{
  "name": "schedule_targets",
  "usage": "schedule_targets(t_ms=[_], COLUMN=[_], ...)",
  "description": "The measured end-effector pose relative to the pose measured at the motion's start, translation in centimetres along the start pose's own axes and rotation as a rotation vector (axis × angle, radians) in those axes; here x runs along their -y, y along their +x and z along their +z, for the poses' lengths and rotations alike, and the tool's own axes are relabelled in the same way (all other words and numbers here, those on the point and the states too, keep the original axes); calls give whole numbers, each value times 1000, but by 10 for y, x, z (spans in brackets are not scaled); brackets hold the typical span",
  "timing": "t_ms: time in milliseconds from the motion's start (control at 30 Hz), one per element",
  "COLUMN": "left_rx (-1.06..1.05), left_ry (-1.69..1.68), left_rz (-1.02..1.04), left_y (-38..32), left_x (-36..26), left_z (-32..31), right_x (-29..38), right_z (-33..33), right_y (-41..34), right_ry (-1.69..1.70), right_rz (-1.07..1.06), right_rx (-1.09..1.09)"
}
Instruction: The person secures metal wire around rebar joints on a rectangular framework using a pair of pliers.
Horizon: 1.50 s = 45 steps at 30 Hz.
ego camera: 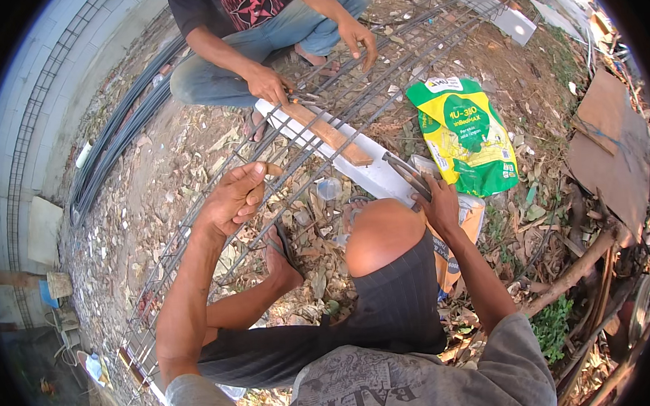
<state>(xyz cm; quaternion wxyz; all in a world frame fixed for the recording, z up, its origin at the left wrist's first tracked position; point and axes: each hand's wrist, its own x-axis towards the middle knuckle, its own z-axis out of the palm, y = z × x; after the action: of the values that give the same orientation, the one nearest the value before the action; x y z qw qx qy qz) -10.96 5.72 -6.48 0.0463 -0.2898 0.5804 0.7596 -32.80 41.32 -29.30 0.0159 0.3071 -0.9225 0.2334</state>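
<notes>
My left hand is raised over the near side of the rebar cage, thumb against its curled fingers; whether the small brown shape at its tip is a finger or a held thing I cannot tell. My right hand is closed on a dark metal two-armed hand tool, probably pincers, beside my knee. A white block or board runs under the cage bars, with a wooden plank lying along it. A co-worker's hand touches the plank's far end; their other hand hovers above the bars.
A green and yellow bag lies right of the white piece. Bundled steel bars lie at left near the wall. At right are brown boards and branches. Another white block supports the cage's far end. Dry leaves cover the ground.
</notes>
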Motion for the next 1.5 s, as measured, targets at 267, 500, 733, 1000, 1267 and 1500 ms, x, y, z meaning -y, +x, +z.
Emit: schedule_targets(t_ms=[267,500,733,1000,1267,1500], left_rx=[-267,-307,-397,-112,317,522], left_ry=[484,589,307,-291,-698,-950], left_rz=[229,341,717,512,161,87], left_y=[-70,-115,-112,-88,-94,-88], left_x=[-7,36,80,127,127,119], left_z=[-17,51,91,68,57,72], right_x=[52,162,294,306,266,236], right_z=[9,-183,-179,-104,-83,-90], right_y=[40,108,59,20,33,57], right_ry=[-133,481,455,1432,1648,2025], right_rz=[-143,-176,-493,99,19,110], right_rx=[-4,632,776,958,1277,1133])
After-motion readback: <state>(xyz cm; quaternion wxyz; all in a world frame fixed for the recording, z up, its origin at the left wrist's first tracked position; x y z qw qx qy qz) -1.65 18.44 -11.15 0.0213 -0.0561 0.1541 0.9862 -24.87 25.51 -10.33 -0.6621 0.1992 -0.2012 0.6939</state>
